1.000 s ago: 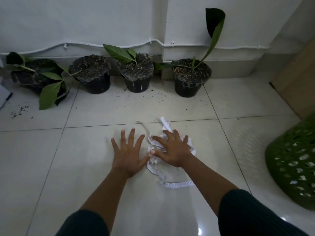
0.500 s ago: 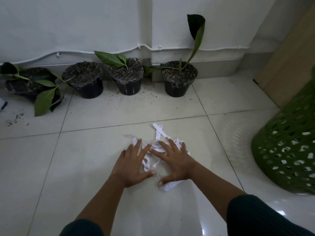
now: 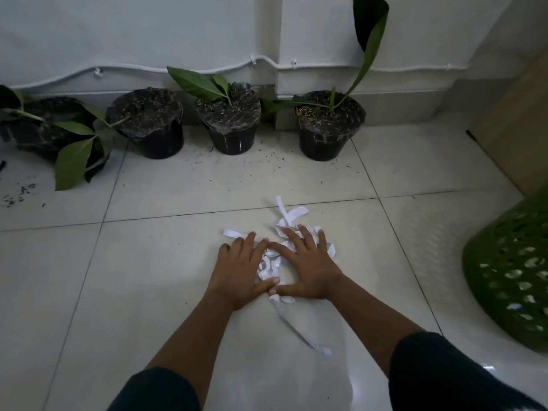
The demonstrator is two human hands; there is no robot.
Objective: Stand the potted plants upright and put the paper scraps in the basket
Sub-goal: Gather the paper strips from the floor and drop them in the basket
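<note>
A: What is the floor (image 3: 166, 292) made of?

B: Glossy pale tiles, smooth enough to mirror light, with thin dark grout lines and loose dark grit near the pots.

A: And the scraps (image 3: 292, 213)?

B: Thin white paper, matt, curled and creased.

A: The basket (image 3: 510, 280)?

B: Green plastic, perforated, with a slight sheen.

A: The pots (image 3: 234, 140)?

B: Dark, smooth plastic by the look of it, with clear shiny film over coarse, crumbly soil.

A: Anything else?

B: Matt painted wall (image 3: 148, 34), a matt wood-grain panel (image 3: 516, 134), smooth leaves (image 3: 71, 161), dark knit sleeves (image 3: 439, 372).
</note>
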